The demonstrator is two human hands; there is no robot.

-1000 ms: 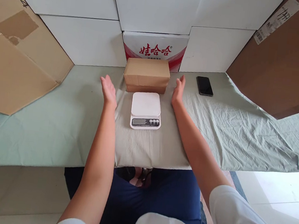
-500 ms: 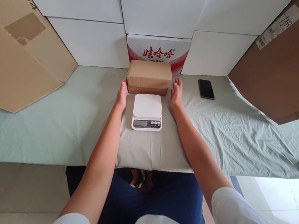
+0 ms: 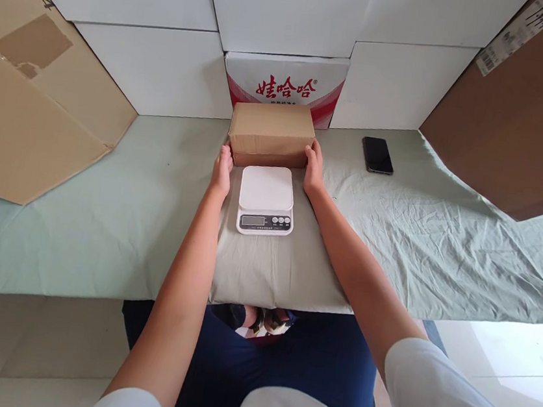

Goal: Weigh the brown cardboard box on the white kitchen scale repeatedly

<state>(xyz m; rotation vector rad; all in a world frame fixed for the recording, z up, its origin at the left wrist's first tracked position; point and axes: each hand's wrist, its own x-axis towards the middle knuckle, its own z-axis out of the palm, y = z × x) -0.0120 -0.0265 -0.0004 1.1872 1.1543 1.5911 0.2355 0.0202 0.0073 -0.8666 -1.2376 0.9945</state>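
Note:
A closed brown cardboard box [image 3: 271,125] stands at the back of the cloth-covered table. My left hand [image 3: 223,167] grips its left end near the lower front corner, part of the fingers hidden by the box. On the opposite end my right hand [image 3: 313,168] presses in, thumb on the front face and fingers around the right side. Between my forearms, just in front of the box, lies a white kitchen scale [image 3: 267,196] with a display and round buttons facing me. Nothing rests on its platform.
A black phone [image 3: 378,155] lies to the right on the green cloth [image 3: 118,212]. Behind the box stands a white and red printed carton [image 3: 285,81] with white panels [image 3: 159,73] around it. Large cardboard sheets [image 3: 42,105] and a brown carton [image 3: 530,128] flank the table.
My right hand has moved left onto the box's right end, closing the gap. The left hand has closed in on the left end. The view has shifted slightly.

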